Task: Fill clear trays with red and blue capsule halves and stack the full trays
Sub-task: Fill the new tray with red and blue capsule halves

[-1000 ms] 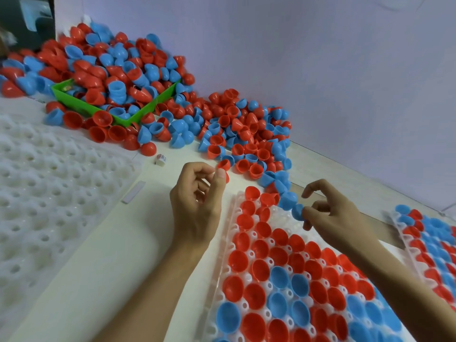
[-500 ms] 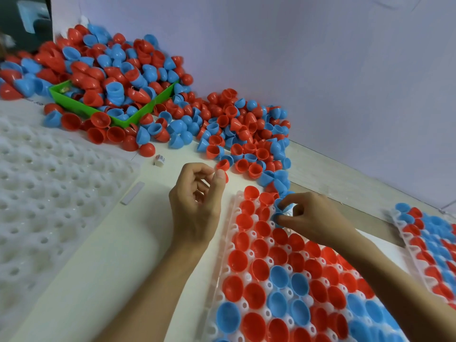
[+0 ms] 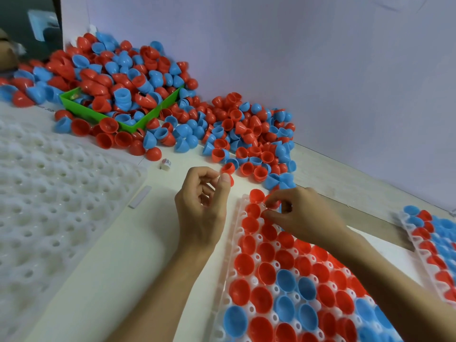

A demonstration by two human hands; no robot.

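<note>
A clear tray [image 3: 236, 245] lies in front of me, its cups holding red [image 3: 265, 298] and blue capsule halves [image 3: 286, 280]. My left hand [image 3: 202, 208] hovers just left of the tray's far end and pinches a red capsule half [image 3: 231, 180] between thumb and fingers. My right hand [image 3: 306, 215] rests on the tray's far end. Its curled fingertips pinch a capsule half that is mostly hidden; a blue sliver [image 3: 282, 210] shows under the fingers. A loose pile of red and blue halves [image 3: 246, 137] lies just beyond the tray.
A green bin [image 3: 148, 118] heaped with halves sits at the back left against the wall. A white dimpled stack of empty trays [image 3: 49, 206] covers the left. A second filled tray [image 3: 419, 248] lies at the right edge. A small white block [image 3: 165, 165] and a white strip [image 3: 140, 199] lie on the table.
My right hand moved left from beside the tray onto its far end, bringing the blue half down among the red ones. My left hand stayed put with its red half.
</note>
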